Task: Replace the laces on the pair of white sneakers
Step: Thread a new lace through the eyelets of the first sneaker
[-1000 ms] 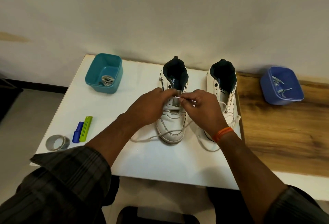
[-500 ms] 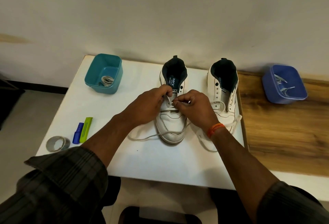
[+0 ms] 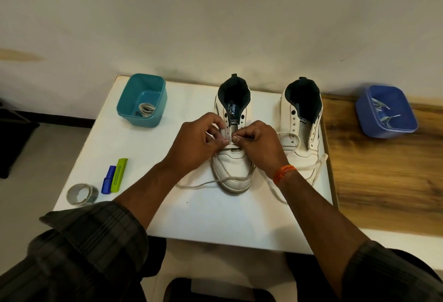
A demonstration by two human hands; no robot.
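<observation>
Head view. Two white sneakers stand side by side on the white table (image 3: 115,148), toes toward the viewer. Over the left sneaker (image 3: 233,172), the left hand (image 3: 199,144) and right hand (image 3: 260,145) meet at the lower eyelets, fingers curled; each pinches the white lace (image 3: 203,183) at the tongue, fingertips nearly touching. Compared with half a second ago, both hands sit slightly closer together and lower on the eyelet row. The lace's loose ends trail across the toe and onto the table. The right sneaker (image 3: 300,138) is partly laced, its lace (image 3: 309,167) slack. Unchanged: teal bin (image 3: 143,100) holding coiled laces, blue bin (image 3: 386,112) on the wooden surface (image 3: 383,177), tape roll (image 3: 82,194), blue and green tools (image 3: 114,176).
</observation>
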